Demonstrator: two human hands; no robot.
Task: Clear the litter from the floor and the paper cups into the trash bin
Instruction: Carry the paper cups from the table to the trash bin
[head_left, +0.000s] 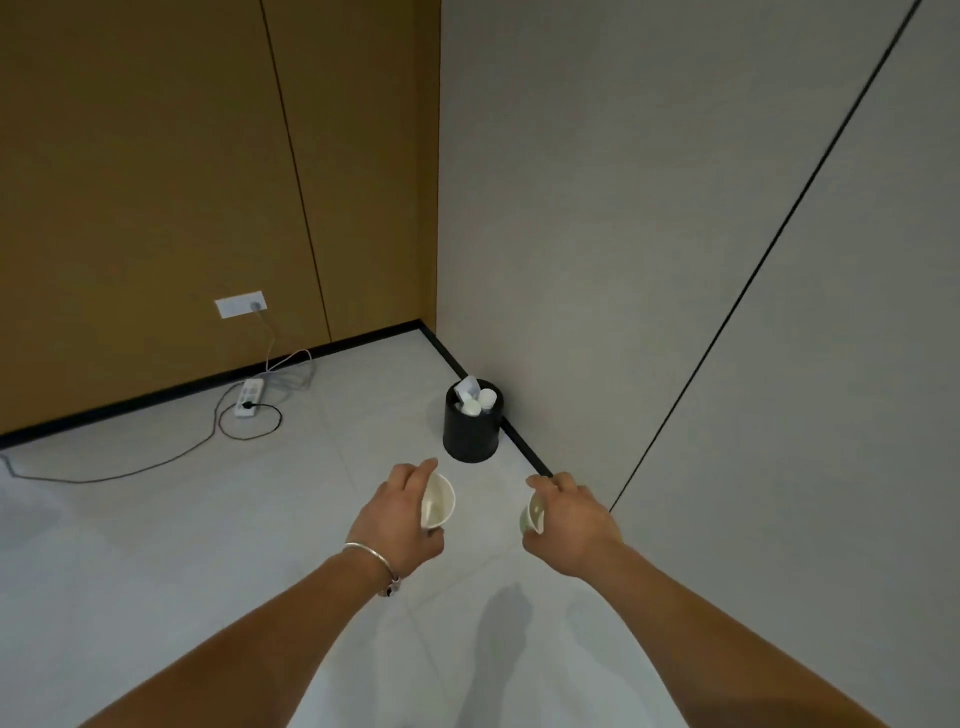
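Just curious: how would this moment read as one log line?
left hand: holds white cup | right hand: holds green-printed cup | trash bin: ahead, litter inside

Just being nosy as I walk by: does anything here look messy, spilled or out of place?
No spill shows. The black trash bin in the corner looks overfull, white litter poking above its rim. By the brown wall a power strip lies among loose looping cables.

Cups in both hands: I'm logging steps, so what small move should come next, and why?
The left hand grips a white cup, the right hand a green cup; the bin stands ahead by the wall, not under them. So probably move forward until both cups are over it.
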